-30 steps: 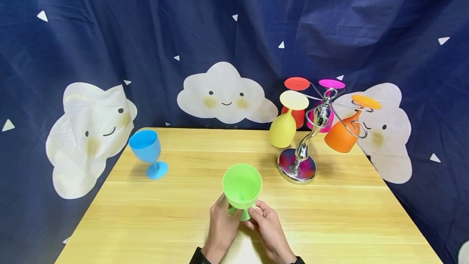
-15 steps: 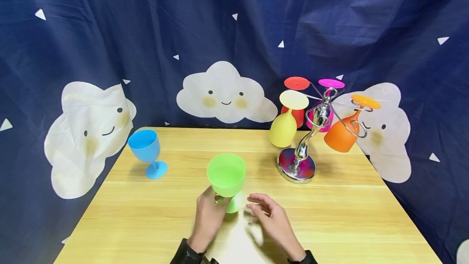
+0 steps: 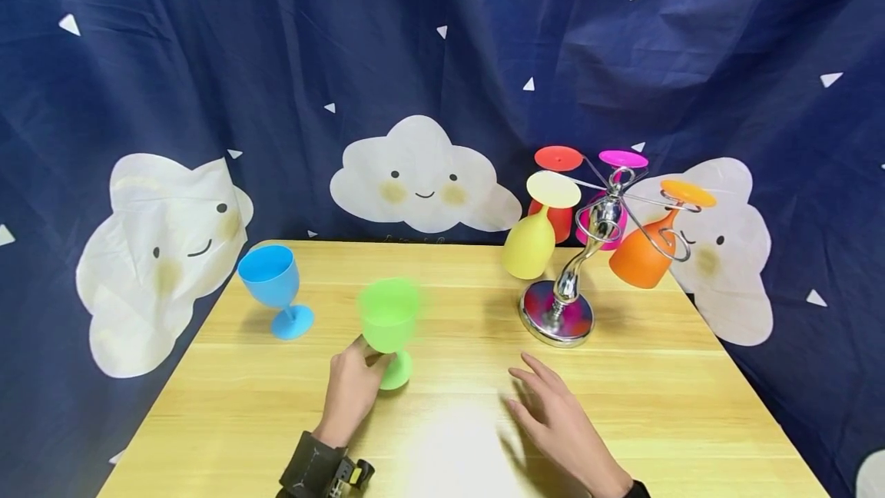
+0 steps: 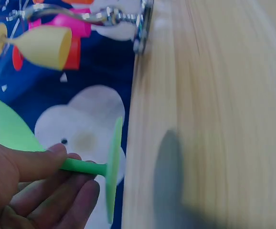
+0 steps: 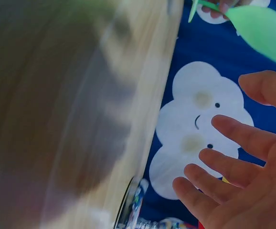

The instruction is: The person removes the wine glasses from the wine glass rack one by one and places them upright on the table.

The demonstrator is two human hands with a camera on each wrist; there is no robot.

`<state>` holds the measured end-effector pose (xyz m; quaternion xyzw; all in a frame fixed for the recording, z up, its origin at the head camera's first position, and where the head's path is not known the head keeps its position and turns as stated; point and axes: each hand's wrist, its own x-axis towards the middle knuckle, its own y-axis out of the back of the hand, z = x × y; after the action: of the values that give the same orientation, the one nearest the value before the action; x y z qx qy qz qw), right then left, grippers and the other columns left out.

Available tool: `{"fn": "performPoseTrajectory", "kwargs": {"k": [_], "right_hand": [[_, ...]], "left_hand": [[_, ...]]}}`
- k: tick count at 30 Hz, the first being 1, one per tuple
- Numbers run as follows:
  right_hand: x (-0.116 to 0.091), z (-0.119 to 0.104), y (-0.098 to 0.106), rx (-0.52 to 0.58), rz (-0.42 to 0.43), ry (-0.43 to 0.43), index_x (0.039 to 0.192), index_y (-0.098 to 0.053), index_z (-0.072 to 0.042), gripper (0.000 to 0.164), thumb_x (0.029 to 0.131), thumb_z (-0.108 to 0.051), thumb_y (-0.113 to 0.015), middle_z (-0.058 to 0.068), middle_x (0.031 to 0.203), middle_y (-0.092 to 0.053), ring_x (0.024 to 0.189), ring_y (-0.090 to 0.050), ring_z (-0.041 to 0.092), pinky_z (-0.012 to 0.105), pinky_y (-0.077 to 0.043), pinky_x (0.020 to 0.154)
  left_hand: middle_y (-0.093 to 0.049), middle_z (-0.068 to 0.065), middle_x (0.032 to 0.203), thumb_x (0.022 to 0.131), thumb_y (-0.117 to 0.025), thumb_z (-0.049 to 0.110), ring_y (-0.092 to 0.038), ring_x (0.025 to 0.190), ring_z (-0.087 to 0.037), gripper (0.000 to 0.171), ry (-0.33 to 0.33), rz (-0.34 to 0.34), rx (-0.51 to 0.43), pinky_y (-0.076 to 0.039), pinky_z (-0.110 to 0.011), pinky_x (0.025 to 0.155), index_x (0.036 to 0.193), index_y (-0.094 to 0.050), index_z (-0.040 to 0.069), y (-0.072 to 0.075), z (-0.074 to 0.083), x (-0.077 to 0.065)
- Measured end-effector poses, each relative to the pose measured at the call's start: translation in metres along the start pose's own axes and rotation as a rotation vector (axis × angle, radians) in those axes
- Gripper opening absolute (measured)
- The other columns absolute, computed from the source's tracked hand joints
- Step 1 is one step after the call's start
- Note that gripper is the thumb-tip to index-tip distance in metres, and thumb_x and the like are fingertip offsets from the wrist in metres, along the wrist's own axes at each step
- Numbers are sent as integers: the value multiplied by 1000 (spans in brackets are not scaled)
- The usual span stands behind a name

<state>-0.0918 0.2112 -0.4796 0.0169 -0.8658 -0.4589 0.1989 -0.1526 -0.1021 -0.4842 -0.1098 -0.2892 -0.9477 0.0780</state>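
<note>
My left hand [image 3: 354, 389] pinches a green plastic goblet [image 3: 390, 317] by its stem, bowl upward. In the left wrist view the thumb and fingers close round the green stem [image 4: 83, 165] just above the round foot, which is raised over the table. My right hand [image 3: 561, 427] holds nothing; its fingers [image 5: 243, 131] are spread, low over the wood right of the goblet. A blue goblet [image 3: 271, 280] stands upright at the table's left. Upside-down yellow [image 3: 529, 246], red, magenta and orange [image 3: 643, 253] goblets hang by their feet from a chrome rack [image 3: 571, 283].
The rack's round mirror-like base [image 3: 557, 315] stands at the right back of the wooden table [image 3: 442, 452]. Its curled wire arms reach outward, one toward the front right. Behind the table's far edge hangs a navy curtain [image 3: 387, 44] with smiling clouds.
The right hand has let go of the green goblet and moved right, its fingers spreading. The left hand has carried the goblet left and slightly back, toward the blue one.
</note>
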Motion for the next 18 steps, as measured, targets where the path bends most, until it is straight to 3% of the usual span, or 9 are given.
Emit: {"fn": "performPoseTrajectory", "kwargs": {"k": [5, 12, 18], "right_hand": [[-10, 6, 3, -49, 19, 3, 126, -69, -9, 39, 90, -20, -79, 15, 147, -55, 131, -55, 37, 57, -51, 101], [-19, 6, 5, -81, 31, 28, 128, -69, -9, 39, 90, -19, -78, 13, 147, -55, 129, -57, 35, 55, -53, 99], [-22, 4, 5, -72, 23, -1, 129, -68, -10, 41, 91, -19, -78, 12, 148, -55, 130, -56, 34, 55, -53, 98]], "left_hand": [[-75, -19, 102, 87, -77, 4, -72, 99, -38, 17, 7, 42, 61, -58, -55, 88, 102, -70, 1, 8, -22, 10], [-72, -23, 112, 92, -72, 8, -64, 112, -47, 19, 78, 22, 89, -51, -62, 96, 108, -67, -1, 14, -41, 25], [-69, -25, 116, 95, -69, 8, -62, 115, -48, 21, 47, 16, 93, -49, -63, 99, 113, -65, -2, 17, -56, 45]]}}
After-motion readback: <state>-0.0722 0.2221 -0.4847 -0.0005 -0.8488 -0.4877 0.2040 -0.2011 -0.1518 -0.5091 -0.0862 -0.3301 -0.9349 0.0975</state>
